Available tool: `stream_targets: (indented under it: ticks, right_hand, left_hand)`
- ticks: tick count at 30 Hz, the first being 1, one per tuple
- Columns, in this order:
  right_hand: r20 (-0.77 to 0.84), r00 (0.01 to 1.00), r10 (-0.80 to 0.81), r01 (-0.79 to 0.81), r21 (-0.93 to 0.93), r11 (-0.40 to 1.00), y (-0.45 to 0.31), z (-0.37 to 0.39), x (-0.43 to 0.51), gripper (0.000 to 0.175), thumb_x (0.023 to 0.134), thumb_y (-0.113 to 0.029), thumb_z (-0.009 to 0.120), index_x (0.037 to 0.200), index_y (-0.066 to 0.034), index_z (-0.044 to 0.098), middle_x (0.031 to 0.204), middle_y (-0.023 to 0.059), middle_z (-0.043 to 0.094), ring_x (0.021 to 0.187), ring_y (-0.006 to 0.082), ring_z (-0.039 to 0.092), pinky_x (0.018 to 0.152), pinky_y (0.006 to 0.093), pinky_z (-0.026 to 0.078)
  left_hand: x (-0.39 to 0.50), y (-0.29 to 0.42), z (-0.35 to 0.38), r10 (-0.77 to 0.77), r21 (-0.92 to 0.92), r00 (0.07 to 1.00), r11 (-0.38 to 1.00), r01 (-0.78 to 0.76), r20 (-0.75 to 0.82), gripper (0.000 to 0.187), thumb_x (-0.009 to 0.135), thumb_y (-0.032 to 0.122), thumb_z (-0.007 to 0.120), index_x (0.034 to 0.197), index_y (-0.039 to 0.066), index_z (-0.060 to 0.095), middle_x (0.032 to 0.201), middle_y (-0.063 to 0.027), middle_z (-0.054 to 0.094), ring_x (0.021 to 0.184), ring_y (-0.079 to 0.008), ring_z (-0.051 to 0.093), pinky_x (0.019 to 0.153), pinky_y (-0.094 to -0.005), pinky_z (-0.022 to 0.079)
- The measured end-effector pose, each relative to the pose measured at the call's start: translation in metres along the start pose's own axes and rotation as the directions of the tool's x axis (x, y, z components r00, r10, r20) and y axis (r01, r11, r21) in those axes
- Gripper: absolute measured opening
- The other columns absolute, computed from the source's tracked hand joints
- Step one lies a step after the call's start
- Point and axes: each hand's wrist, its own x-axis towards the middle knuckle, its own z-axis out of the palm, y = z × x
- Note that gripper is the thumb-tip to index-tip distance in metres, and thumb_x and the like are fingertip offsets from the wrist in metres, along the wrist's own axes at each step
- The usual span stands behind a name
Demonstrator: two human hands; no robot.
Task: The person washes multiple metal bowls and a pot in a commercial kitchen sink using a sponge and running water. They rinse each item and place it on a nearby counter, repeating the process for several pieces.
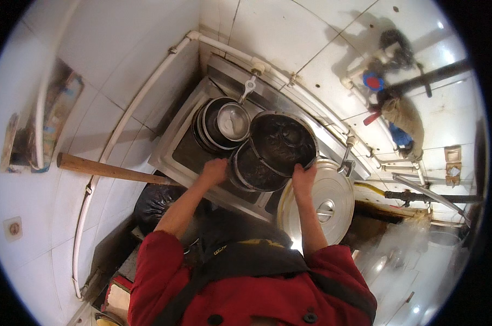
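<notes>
Two dark round pans overlap in the metal sink (160, 157). The upper pan (284, 140) leans over the lower pan (256, 169), which tilts in the basin. My right hand (304, 177) grips the near right rim of the upper pan. My left hand (215, 171) is closed at the left side of the lower pan; whether its fingers hold the rim is hidden. Left of these pans stands a stack of dark round pans (213, 140) with a small metal bowl (233, 121) in the top one, below a tap (248, 87).
A large lidded metal pot (339, 203) stands right of the sink, under a second tap (347, 163). A wooden pole (107, 169) slants in from the left wall, above a black plastic bag (156, 205). White pipes (225, 47) run along the tiled walls.
</notes>
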Motion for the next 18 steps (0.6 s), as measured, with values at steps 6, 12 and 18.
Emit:
stream_targets:
  ticks: [6,12,18]
  right_hand:
    - [0.102,0.993,-0.058,0.049,0.086,0.995,-0.033,0.054,-0.021,0.052,0.074,0.006,0.047,0.126,0.0026,0.048,0.112,0.0151,0.062,0.106,0.0249,0.058,0.095,0.0320,0.042]
    - [0.417,0.898,0.136,-0.092,-0.124,0.988,-0.034,0.023,-0.004,0.052,0.073,0.002,0.051,0.125,0.0038,0.050,0.112,0.0162,0.063,0.108,0.0259,0.057,0.096,0.0331,0.042]
    - [0.552,0.831,0.061,0.128,-0.298,0.946,-0.054,-0.002,0.024,0.061,0.073,-0.004,0.055,0.132,0.0029,0.044,0.110,0.0261,0.062,0.107,0.0360,0.060,0.093,0.0377,0.045]
  left_hand:
    - [-0.046,0.108,-0.070,0.231,-0.069,0.830,0.949,-0.306,-0.508,0.073,0.074,0.041,0.073,0.132,0.007,0.046,0.131,-0.0245,0.046,0.122,-0.0413,0.043,0.101,-0.0499,0.037]
    - [-0.058,0.090,-0.058,0.567,0.477,0.724,0.799,-0.367,-0.393,0.056,0.082,0.037,0.062,0.128,0.008,0.051,0.137,-0.0254,0.042,0.126,-0.0399,0.040,0.101,-0.0547,0.035]
    - [-0.055,0.078,-0.040,0.639,0.636,0.684,0.699,-0.327,-0.352,0.041,0.076,0.024,0.060,0.112,0.005,0.059,0.113,-0.0219,0.056,0.103,-0.0334,0.054,0.080,-0.0435,0.047]
